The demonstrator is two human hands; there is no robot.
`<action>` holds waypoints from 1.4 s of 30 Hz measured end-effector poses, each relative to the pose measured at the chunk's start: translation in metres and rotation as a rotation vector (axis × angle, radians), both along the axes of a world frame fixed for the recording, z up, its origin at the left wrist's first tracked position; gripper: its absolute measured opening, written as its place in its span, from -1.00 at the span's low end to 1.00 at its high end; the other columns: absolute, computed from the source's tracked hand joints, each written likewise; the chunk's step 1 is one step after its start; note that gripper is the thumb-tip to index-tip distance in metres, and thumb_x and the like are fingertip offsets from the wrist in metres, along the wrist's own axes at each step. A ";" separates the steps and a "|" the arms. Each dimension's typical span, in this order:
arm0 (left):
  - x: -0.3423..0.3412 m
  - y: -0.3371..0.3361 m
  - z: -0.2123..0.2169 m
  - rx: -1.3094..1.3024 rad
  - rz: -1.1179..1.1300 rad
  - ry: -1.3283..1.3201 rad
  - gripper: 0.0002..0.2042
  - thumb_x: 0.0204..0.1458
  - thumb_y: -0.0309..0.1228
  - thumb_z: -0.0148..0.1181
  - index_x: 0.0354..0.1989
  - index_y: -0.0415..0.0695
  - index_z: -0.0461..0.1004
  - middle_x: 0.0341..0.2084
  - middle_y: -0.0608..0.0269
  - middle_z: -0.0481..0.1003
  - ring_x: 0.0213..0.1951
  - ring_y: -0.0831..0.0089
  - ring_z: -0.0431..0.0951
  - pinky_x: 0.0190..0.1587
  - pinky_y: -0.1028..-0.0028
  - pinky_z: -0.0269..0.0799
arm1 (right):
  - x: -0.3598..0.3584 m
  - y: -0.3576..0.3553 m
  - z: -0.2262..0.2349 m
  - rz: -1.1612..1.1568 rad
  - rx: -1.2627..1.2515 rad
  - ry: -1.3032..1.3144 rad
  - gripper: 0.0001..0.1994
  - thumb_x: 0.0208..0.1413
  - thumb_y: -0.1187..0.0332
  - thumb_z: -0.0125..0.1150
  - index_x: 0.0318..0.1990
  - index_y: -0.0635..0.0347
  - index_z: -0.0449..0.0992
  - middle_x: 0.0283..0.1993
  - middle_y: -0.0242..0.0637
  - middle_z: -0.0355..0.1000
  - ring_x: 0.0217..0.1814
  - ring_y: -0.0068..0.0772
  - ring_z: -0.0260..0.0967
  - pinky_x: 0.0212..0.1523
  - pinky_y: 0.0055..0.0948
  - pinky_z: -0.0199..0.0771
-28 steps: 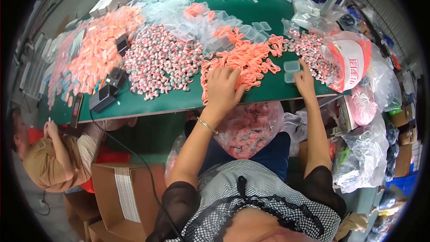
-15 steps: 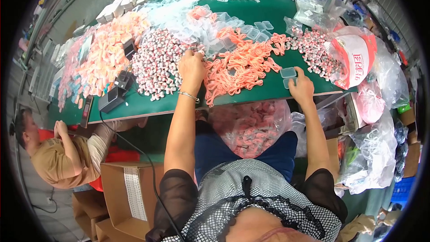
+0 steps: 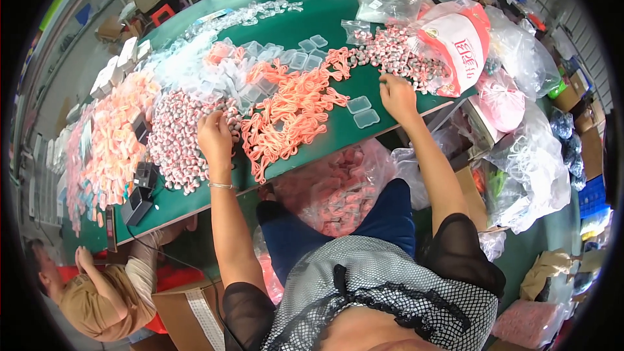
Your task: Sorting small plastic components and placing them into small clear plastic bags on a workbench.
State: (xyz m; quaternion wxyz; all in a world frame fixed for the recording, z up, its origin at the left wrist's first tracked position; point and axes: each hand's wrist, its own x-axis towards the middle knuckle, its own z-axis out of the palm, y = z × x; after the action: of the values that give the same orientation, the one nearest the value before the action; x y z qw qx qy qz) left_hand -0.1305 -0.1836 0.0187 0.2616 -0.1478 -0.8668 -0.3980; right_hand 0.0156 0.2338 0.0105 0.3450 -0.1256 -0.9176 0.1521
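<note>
My left hand (image 3: 214, 138) rests at the right edge of a heap of small grey-and-pink pieces (image 3: 177, 140). Its fingers are curled together, and whatever they hold is hidden. At the near edge of a second pile of such pieces (image 3: 402, 57), my right hand (image 3: 398, 99) has thumb and fingers drawn together; I cannot make out anything in them. A small clear plastic box (image 3: 366, 118) lies opened flat on the green table (image 3: 338, 146), left of my right hand. Between the hands spreads a heap of looped orange cords (image 3: 286, 117).
More clear boxes (image 3: 299, 60) lie behind the cords. A red-and-white bag (image 3: 458, 49) stands by the right pile. Orange pieces (image 3: 120, 123) and black devices (image 3: 138, 201) are at left. A co-worker (image 3: 91, 292) sits at lower left. A plastic bag of pieces (image 3: 338, 188) is under the table edge.
My right hand has let go of the clear box and moved to the right-hand pile. My left hand remains at its heap. The whole view has turned, shifting the table's contents leftward.
</note>
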 end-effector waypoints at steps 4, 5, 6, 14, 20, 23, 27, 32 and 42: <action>0.026 0.019 0.013 0.503 -0.258 -0.298 -0.89 0.15 -0.50 0.16 -0.22 -0.22 0.58 -0.49 0.37 0.49 -0.51 0.67 0.45 -0.51 0.62 0.32 | -0.030 0.015 0.001 -0.181 0.309 -0.081 -0.83 -0.02 0.30 0.27 -0.24 0.05 0.57 -0.20 -0.23 0.52 -0.09 -0.16 0.46 -0.10 -0.01 0.34; 0.029 0.023 0.011 0.542 -0.320 -0.301 -0.86 0.10 -0.53 0.21 -0.19 -0.25 0.58 -0.51 0.42 0.50 -0.49 0.72 0.40 -0.47 0.67 0.28 | -0.039 0.014 0.002 -0.242 0.408 -0.159 -0.84 -0.01 0.29 0.27 -0.26 0.05 0.57 -0.20 -0.28 0.52 -0.07 -0.19 0.45 -0.11 0.01 0.31; 0.038 0.036 0.012 0.667 -0.420 -0.342 -0.83 0.08 -0.55 0.23 -0.15 -0.25 0.57 -0.45 0.40 0.52 -0.44 0.71 0.42 -0.41 0.65 0.31 | -0.045 0.023 -0.002 -0.231 0.407 -0.160 -0.84 -0.01 0.29 0.27 -0.26 0.05 0.57 -0.20 -0.28 0.52 -0.07 -0.19 0.45 -0.11 0.01 0.31; 0.103 0.122 0.009 0.835 -0.757 -0.701 -0.81 0.05 -0.56 0.26 -0.14 -0.22 0.55 -0.31 0.29 0.57 -0.30 0.60 0.55 -0.29 0.59 0.45 | -0.037 0.028 -0.003 -0.134 0.421 -0.099 -0.92 -0.07 0.35 0.21 -0.37 -0.06 0.57 -0.34 -0.41 0.52 -0.17 -0.29 0.47 -0.06 -0.01 0.21; 0.120 0.164 -0.008 0.153 -0.600 -0.006 -0.73 -0.10 -0.69 0.19 -0.16 -0.24 0.49 -0.32 0.08 0.52 -0.28 0.21 0.57 -0.27 0.31 0.49 | 0.015 -0.007 -0.008 0.066 0.335 0.068 -0.94 -0.09 0.36 0.25 -0.40 -0.02 0.55 -0.38 -0.39 0.47 -0.23 -0.32 0.46 -0.15 -0.17 0.23; 0.127 0.172 -0.011 -0.044 -0.630 0.011 -0.68 -0.11 -0.67 0.19 -0.12 -0.20 0.51 -0.29 0.04 0.51 -0.20 0.07 0.54 -0.14 0.23 0.48 | 0.029 -0.008 -0.015 0.024 0.259 -0.007 -0.88 -0.06 0.35 0.30 -0.32 -0.04 0.55 -0.34 -0.44 0.47 -0.22 -0.33 0.47 -0.19 -0.20 0.25; 0.134 0.173 -0.005 -0.183 -0.617 -0.021 -0.72 -0.07 -0.60 0.20 -0.13 -0.18 0.53 -0.33 0.06 0.51 -0.23 0.07 0.53 -0.17 0.21 0.47 | 0.028 -0.006 -0.015 0.033 0.202 -0.054 -0.88 -0.04 0.36 0.29 -0.30 -0.04 0.55 -0.35 -0.44 0.49 -0.18 -0.33 0.48 -0.18 -0.19 0.26; 0.131 0.188 -0.003 -0.053 -0.596 -0.056 -0.75 -0.11 -0.59 0.24 -0.19 -0.16 0.55 -0.36 0.06 0.51 -0.28 0.07 0.54 -0.21 0.21 0.47 | 0.035 -0.011 -0.006 0.149 -0.172 0.012 -0.88 -0.05 0.41 0.31 -0.30 0.08 0.57 -0.37 -0.34 0.51 -0.30 -0.32 0.50 -0.26 -0.29 0.41; 0.116 0.225 -0.015 -0.086 -0.676 0.026 -0.80 -0.14 -0.57 0.27 -0.28 -0.16 0.60 -0.35 0.07 0.51 -0.24 0.08 0.54 -0.20 0.21 0.47 | 0.048 -0.033 -0.011 0.283 -0.137 -0.067 -0.88 -0.05 0.33 0.35 -0.33 0.02 0.58 -0.40 -0.41 0.45 -0.27 -0.33 0.45 -0.28 -0.25 0.28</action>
State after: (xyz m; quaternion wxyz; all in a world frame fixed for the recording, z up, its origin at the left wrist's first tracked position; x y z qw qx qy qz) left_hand -0.0141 0.0413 0.0033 0.1192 -0.4428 -0.7814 -0.4233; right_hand 0.0637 0.2005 -0.0004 0.2801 -0.0232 -0.9245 0.2574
